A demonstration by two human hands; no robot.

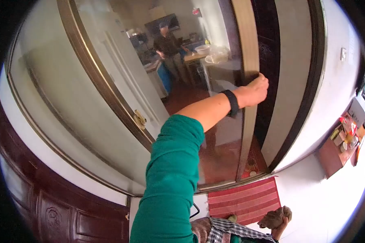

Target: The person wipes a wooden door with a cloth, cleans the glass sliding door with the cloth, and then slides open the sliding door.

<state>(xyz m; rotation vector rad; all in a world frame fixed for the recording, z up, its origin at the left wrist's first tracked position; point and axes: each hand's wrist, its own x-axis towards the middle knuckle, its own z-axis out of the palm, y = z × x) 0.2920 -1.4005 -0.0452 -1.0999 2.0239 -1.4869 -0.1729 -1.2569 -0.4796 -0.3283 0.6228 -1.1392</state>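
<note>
My left hand [255,91], below a green sleeve and a black wristband [232,103], is closed at the edge of the glass door's light frame [247,44]. Its fingertips are mostly hidden, curled at the far side of that edge. Down at the lower right, my right hand [280,230] grips a crumpled brown cloth [275,217], close to the checked fabric [239,229] at my waist. Beside the door's frame is a dark upright gap [267,65].
Behind the glass, a person [169,48] stands in a kitchen near a white basin [202,49]. A red striped mat [245,198] lies at the threshold. On the right is a small cabinet [332,156] with clutter on top; a dark red carved door [54,214] is lower left.
</note>
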